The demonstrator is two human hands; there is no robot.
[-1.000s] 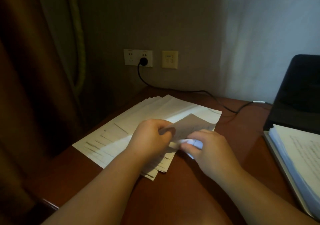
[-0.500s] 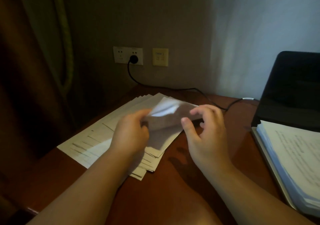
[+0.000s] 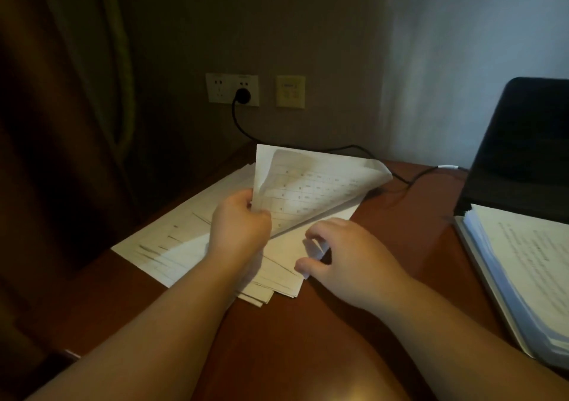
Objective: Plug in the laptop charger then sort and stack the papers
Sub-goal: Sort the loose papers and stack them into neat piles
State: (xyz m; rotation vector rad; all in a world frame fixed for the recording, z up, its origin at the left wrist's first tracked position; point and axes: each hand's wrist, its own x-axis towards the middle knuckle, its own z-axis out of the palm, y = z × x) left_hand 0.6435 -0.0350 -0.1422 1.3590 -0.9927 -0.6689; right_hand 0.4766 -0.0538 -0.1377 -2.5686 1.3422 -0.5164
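Papers (image 3: 191, 240) fanned under both hands (image 3: 286, 240)

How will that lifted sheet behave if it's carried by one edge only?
Probably floppy: the sheet, held by the left hand, already curls over at its far corner. Likely very light, since one hand's hold keeps it up. It may slide easily across the fanned papers underneath.

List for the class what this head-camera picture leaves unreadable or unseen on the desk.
- Lifted sheet, gripped by the left hand: table entries too small and dim to read.
- Spread papers: part hidden under both forearms.
- Right hand: pinches a paper corner; its fingertips are hidden.
- Laptop: cut off by the right edge; its keyboard is covered by a paper stack.
- Charger cable: its laptop end is unseen.
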